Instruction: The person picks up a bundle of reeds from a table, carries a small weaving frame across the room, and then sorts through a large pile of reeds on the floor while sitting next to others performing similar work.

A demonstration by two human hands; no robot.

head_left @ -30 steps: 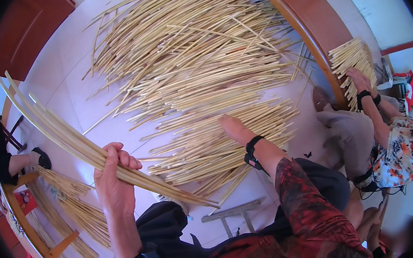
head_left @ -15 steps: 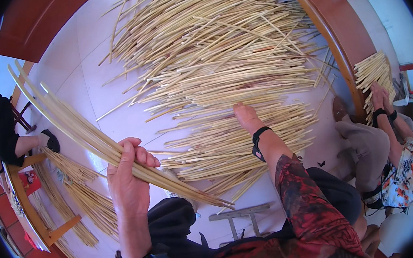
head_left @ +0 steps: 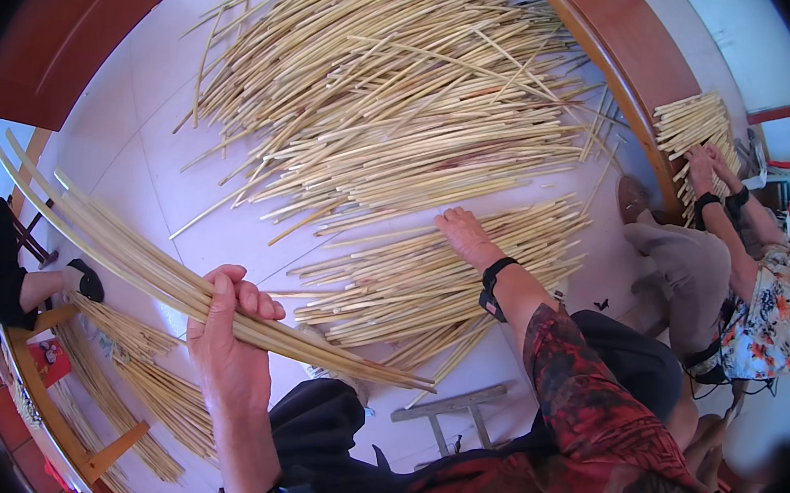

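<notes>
Several long, pale, bent wooden sticks are gripped in my left hand. Its fingers and thumb wrap round them near their lower end, and the long ends rise toward the far left. My right hand lies on the upper edge of a smaller heap of similar sticks on the floor. Its fingers are stretched out over the sticks, and I see nothing held in them. Beyond this heap spreads a bigger pile of the same sticks, with a narrow strip of floor between the two.
Bundles of sticks lie at the lower left beside a wooden frame. A low stool stands near my legs. At the right, another person's hands work over a stack of sticks. A wooden ledge borders the big pile.
The whole view has shifted slightly. My right hand has drawn its fingers out flat on the near heap, and the strip of floor between the heaps is wider. My left hand keeps its sticks.
</notes>
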